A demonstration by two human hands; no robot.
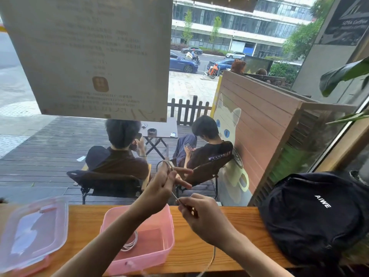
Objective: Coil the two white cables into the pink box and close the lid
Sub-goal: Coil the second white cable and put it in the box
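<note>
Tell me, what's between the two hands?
In the head view, a short stretch of white cable runs tight from the left hand down to the right hand.

A café window seat looking out onto a city street. A wooden surface (199,254) is running along the glass, with a printed notice (89,56) hanging on the pane. Outside, two people are sitting in folding chairs (103,182) on a wooden deck (40,156) beside a small table (159,127). A painted cat holding a coffee cup is decorating a partition (259,126). Cars (182,63) are passing an office building (239,23).
</note>
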